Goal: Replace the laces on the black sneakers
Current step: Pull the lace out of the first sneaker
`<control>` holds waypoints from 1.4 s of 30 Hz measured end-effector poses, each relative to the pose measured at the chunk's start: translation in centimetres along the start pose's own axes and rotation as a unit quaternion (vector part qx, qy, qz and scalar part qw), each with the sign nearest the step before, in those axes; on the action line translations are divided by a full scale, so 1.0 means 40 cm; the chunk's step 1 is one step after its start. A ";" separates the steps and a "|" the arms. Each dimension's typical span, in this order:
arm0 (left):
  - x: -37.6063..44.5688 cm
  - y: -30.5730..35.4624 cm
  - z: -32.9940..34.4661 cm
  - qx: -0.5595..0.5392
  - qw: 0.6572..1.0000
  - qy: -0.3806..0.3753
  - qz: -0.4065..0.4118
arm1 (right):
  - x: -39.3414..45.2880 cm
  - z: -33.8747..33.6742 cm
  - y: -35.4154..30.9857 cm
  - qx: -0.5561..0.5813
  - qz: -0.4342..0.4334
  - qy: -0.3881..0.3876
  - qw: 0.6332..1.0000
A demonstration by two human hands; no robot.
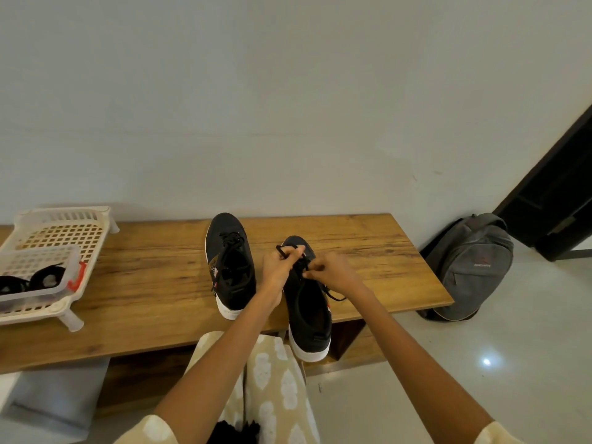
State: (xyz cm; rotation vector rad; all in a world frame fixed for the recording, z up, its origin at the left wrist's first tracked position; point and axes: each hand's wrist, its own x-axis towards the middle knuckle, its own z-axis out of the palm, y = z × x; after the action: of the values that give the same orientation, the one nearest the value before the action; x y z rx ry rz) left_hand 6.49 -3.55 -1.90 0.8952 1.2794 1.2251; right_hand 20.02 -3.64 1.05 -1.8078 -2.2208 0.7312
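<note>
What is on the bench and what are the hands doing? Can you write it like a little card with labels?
surface: wooden bench
left shoe: black sneaker, laced, standing on the bench
right shoe: black sneaker, heel past the bench edge
left hand: pinching a black lace over the right shoe
right hand: pinching the lace at the eyelets
at left: white plastic tray with a smaller basket holding dark items
on floor: grey backpack
</note>
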 end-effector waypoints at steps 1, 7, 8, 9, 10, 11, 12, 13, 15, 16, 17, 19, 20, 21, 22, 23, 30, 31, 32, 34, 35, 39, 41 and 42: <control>0.000 0.001 0.000 0.003 1.000 -0.008 0.004 | 0.001 0.000 -0.003 -0.015 0.001 0.000 1.000; 0.004 -0.042 -0.031 0.083 0.992 -0.092 0.000 | 0.030 -0.035 -0.040 0.069 -0.001 0.067 0.995; 0.005 -0.052 -0.035 0.090 0.991 -0.098 0.002 | 0.036 -0.039 -0.045 0.125 0.010 0.088 0.988; 0.007 -0.060 -0.037 0.092 0.990 -0.102 0.006 | 0.044 -0.043 -0.051 0.179 0.023 0.111 0.977; 0.006 -0.063 -0.039 0.094 0.990 -0.105 0.009 | 0.054 -0.048 -0.057 0.219 0.033 0.131 0.966; 0.005 -0.063 -0.039 0.096 0.990 -0.103 0.011 | 0.063 -0.052 -0.062 0.233 0.041 0.145 0.961; 0.005 -0.062 -0.040 0.095 0.991 -0.092 0.011 | 0.072 -0.052 -0.065 0.231 0.048 0.152 0.960; 0.004 -0.059 -0.039 0.086 0.994 -0.073 0.007 | 0.078 -0.050 -0.066 0.214 0.056 0.153 0.963; 0.006 -0.056 -0.036 0.040 0.999 -0.014 -0.023 | 0.087 -0.031 -0.056 0.178 0.075 0.152 0.969; 0.007 -0.056 -0.034 0.005 0.999 0.016 -0.045 | 0.091 -0.016 -0.045 0.173 0.082 0.147 0.970; 0.011 -0.057 -0.032 -0.026 0.997 0.039 -0.066 | 0.091 -0.002 -0.036 0.172 0.091 0.138 0.971; 0.018 -0.063 -0.030 -0.037 0.993 0.066 -0.086 | 0.080 0.018 -0.023 0.168 0.110 0.112 0.973; 0.023 -0.066 -0.029 -0.004 0.993 0.075 -0.086 | 0.071 0.025 -0.017 0.164 0.117 0.103 0.974; 0.024 -0.066 -0.027 0.055 0.992 0.079 -0.081 | 0.055 0.030 -0.014 0.164 0.115 0.102 0.974; 0.022 -0.067 -0.026 0.127 0.986 0.078 -0.070 | 0.036 0.035 -0.010 0.169 0.110 0.110 0.973; 0.016 -0.069 -0.024 0.194 0.977 0.076 -0.045 | 0.013 0.041 -0.008 0.170 0.098 0.121 0.973; -0.006 -0.079 -0.031 0.519 0.813 0.055 0.257 | -0.066 0.084 0.027 0.139 0.081 0.102 0.982; 0.000 -0.074 -0.030 0.525 0.812 0.043 0.251 | -0.064 0.082 0.024 0.131 0.080 0.104 0.983; 0.007 -0.069 -0.027 0.534 0.811 0.028 0.240 | -0.062 0.080 0.022 0.118 0.079 0.105 0.984; 0.021 -0.048 -0.021 0.570 0.788 -0.001 0.233 | -0.059 0.078 0.019 0.091 0.072 0.107 0.987; 0.027 -0.033 -0.018 0.584 0.776 -0.023 0.236 | -0.058 0.077 0.020 0.087 0.072 0.109 0.988; 0.055 -0.008 -0.020 0.587 0.758 -0.111 0.263 | -0.053 0.074 0.023 0.091 0.075 0.111 0.987; 0.064 -0.024 -0.027 0.559 0.780 -0.130 0.249 | -0.047 0.073 0.017 0.068 0.061 0.114 0.989; 0.071 -0.037 -0.032 0.522 0.812 -0.127 0.228 | -0.042 0.071 0.015 0.055 0.052 0.112 0.991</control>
State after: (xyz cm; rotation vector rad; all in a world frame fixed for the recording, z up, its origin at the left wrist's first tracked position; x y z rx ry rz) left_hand 5.12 -1.26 -4.08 2.1861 1.5471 0.6005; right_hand 19.70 -5.89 -1.41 -1.8619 -1.9198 0.6226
